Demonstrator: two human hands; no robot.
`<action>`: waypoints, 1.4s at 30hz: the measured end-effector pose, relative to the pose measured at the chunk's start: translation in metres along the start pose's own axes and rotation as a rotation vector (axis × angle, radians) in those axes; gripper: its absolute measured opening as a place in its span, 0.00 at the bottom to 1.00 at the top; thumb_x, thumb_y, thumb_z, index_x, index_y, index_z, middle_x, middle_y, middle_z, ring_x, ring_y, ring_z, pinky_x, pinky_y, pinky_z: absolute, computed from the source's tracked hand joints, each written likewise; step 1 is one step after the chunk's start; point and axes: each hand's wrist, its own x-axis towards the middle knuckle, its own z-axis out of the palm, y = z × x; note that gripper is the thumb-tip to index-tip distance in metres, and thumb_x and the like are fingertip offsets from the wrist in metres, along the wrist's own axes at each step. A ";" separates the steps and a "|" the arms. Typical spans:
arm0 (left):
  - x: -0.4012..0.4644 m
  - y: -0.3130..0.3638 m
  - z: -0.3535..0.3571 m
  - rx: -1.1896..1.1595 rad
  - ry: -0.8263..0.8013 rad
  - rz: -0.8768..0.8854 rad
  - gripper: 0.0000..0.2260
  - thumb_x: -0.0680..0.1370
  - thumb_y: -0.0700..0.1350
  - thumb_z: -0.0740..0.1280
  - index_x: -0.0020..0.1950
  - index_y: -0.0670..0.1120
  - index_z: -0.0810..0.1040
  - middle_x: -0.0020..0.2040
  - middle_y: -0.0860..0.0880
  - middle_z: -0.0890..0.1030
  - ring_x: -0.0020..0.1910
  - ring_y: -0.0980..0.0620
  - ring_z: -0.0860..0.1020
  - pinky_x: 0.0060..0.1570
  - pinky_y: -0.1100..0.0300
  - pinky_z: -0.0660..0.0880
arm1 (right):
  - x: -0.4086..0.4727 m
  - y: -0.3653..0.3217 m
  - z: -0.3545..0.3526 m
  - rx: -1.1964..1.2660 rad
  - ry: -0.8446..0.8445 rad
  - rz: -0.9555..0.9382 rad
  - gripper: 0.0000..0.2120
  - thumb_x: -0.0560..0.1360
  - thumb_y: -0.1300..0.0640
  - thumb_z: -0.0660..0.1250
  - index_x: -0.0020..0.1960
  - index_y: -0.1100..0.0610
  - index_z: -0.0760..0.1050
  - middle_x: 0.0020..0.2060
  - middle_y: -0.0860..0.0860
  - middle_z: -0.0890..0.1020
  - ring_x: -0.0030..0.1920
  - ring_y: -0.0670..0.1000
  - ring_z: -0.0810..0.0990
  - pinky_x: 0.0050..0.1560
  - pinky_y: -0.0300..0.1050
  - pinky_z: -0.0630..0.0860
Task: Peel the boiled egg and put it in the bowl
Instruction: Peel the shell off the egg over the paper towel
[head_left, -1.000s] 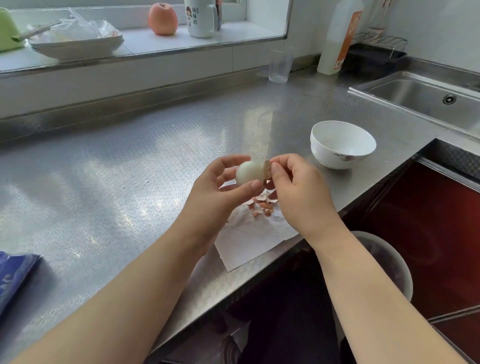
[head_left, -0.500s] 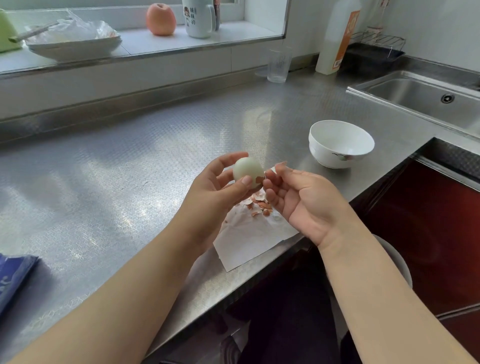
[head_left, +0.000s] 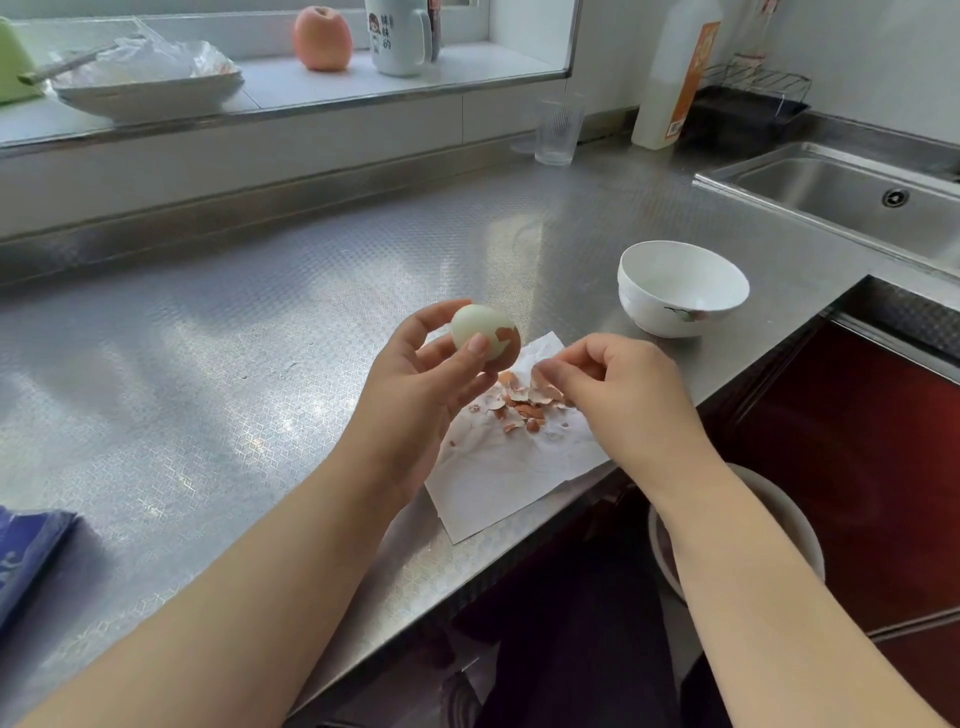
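Observation:
My left hand (head_left: 421, 384) holds the boiled egg (head_left: 475, 325) up between thumb and fingers. The egg is mostly bare and pale, with a brown patch of shell left on its lower right side. My right hand (head_left: 623, 395) is lowered over a pile of brown shell pieces (head_left: 519, 408) on a white paper towel (head_left: 498, 478), its fingertips pinched on a small shell fragment. The white bowl (head_left: 654, 312) stands empty on the steel counter, to the right of and beyond both hands.
A glass (head_left: 557, 132) and a white bottle (head_left: 675, 78) stand at the counter's back, the sink (head_left: 841, 192) to the right. An apple (head_left: 322, 39), a mug (head_left: 397, 36) and a covered plate (head_left: 145, 88) sit on the sill. A blue cloth (head_left: 26, 551) lies at left.
My right hand pulled a piece of shell off the egg, drew away from it and dropped down to the shell pile. My left hand turned the egg slightly.

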 end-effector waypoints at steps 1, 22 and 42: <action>0.000 0.000 0.000 -0.003 0.003 0.004 0.18 0.74 0.40 0.71 0.63 0.46 0.76 0.55 0.43 0.86 0.53 0.47 0.85 0.52 0.60 0.80 | -0.001 0.000 0.000 -0.032 -0.013 -0.012 0.05 0.75 0.51 0.68 0.42 0.50 0.80 0.31 0.45 0.81 0.36 0.44 0.79 0.40 0.43 0.74; -0.004 0.002 0.004 0.064 -0.011 0.018 0.21 0.71 0.47 0.74 0.63 0.47 0.76 0.57 0.42 0.85 0.53 0.45 0.85 0.48 0.61 0.80 | -0.008 -0.015 0.003 0.158 0.050 -0.257 0.12 0.76 0.52 0.68 0.59 0.47 0.78 0.50 0.42 0.78 0.46 0.41 0.77 0.45 0.29 0.73; -0.004 -0.002 0.003 0.200 -0.067 0.022 0.15 0.75 0.43 0.72 0.61 0.49 0.78 0.59 0.39 0.83 0.54 0.41 0.85 0.56 0.52 0.79 | 0.001 -0.015 0.006 0.492 0.074 -0.024 0.04 0.75 0.57 0.70 0.41 0.53 0.78 0.31 0.43 0.82 0.32 0.42 0.80 0.34 0.37 0.77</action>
